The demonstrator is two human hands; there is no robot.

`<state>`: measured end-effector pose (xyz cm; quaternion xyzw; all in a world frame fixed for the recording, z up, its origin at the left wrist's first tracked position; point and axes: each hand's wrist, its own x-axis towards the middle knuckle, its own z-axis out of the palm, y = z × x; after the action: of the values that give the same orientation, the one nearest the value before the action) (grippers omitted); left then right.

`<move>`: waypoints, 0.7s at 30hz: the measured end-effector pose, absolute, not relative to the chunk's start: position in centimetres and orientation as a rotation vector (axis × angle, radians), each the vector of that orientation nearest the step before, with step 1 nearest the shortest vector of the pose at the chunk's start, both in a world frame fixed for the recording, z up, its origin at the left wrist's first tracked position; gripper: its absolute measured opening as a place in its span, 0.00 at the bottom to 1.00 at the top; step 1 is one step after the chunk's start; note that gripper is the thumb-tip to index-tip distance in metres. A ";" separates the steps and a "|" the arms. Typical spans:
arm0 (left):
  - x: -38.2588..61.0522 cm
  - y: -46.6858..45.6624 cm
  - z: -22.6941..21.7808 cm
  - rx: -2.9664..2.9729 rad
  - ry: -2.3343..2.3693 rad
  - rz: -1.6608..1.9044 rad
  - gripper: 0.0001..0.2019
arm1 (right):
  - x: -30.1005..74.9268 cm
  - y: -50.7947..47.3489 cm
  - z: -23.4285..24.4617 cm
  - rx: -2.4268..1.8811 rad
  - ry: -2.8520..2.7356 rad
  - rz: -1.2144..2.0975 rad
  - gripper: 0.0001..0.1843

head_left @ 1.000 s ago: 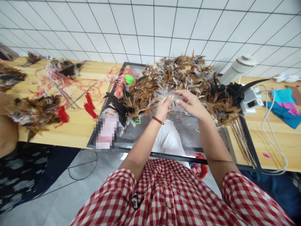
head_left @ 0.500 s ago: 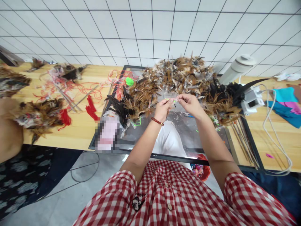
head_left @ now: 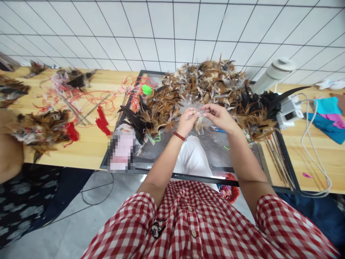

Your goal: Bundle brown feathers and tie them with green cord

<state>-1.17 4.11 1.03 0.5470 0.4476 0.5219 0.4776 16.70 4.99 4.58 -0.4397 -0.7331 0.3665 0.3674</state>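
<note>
The left hand (head_left: 188,119), over the middle of the black-framed glass panel (head_left: 221,158), is pinched narrow on what looks like a pale feather tuft (head_left: 199,125), which hangs just below its fingertips, long axis towards the wearer; the right hand (head_left: 217,117), slightly farther off, has thumb and forefinger narrowly parted, any grip impossible to tell. Brown feather bundles (head_left: 212,84) line the panel's far side. Below its near edge, a red basket (head_left: 235,196) holds multicoloured scraps (head_left: 224,190).
</note>
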 end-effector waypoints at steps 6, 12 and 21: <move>-0.8 4.6 0.6 1.037 1.020 1.331 0.13 | 16.2 4.4 4.9 -1.092 -1.992 0.785 0.17; 0.0 4.4 0.7 0.797 0.984 1.376 0.13 | 14.6 4.2 3.9 -0.990 -2.009 0.403 0.10; 0.3 3.8 2.1 0.652 0.935 1.356 0.14 | 15.3 4.4 4.1 -0.903 -2.091 0.281 0.13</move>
<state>0.31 3.84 2.12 0.2849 0.4088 0.5929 0.6326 15.35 4.40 4.12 -0.3587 -0.8308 0.1115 0.4108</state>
